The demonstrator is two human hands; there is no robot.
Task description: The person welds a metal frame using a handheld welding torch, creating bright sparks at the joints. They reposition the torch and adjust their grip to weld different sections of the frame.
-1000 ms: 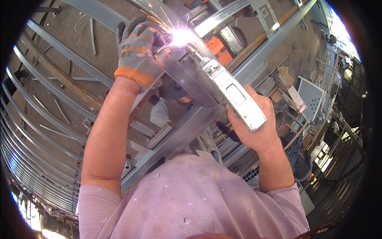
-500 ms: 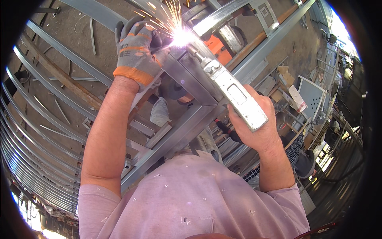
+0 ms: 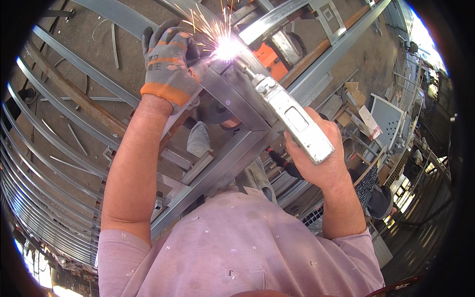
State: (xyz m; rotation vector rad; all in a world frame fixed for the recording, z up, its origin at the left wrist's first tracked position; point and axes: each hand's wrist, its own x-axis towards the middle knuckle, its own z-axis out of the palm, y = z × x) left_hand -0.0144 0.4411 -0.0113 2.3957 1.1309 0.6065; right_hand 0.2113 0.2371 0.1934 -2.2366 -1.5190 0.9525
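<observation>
My right hand (image 3: 319, 153), bare, is wrapped around the body of a white handheld welding gun (image 3: 299, 121). The gun's narrow nozzle points up and left at a steel frame (image 3: 240, 101), where a white-violet glare (image 3: 227, 48) throws orange sparks. My left hand (image 3: 170, 62), in a grey and orange work glove, is just left of the glare over the frame. Its fingers are curled, and what lies inside them is hidden. The frame's square tubes meet in a mitred corner below the gun. Glare covers the spot at the nozzle's tip.
Long curved metal bars (image 3: 64, 143) fan out on the left above a brown floor. An orange object (image 3: 269, 59) sits beyond the gun, beside a rusty bar. Metal offcuts, cardboard pieces and a perforated panel (image 3: 385, 121) crowd the right. Below the frame shows a grey shoe-like shape (image 3: 199, 138).
The welding gun has shifted very slightly to the right at its rear end. The spray of sparks has changed shape; my left hand stays nearly still.
</observation>
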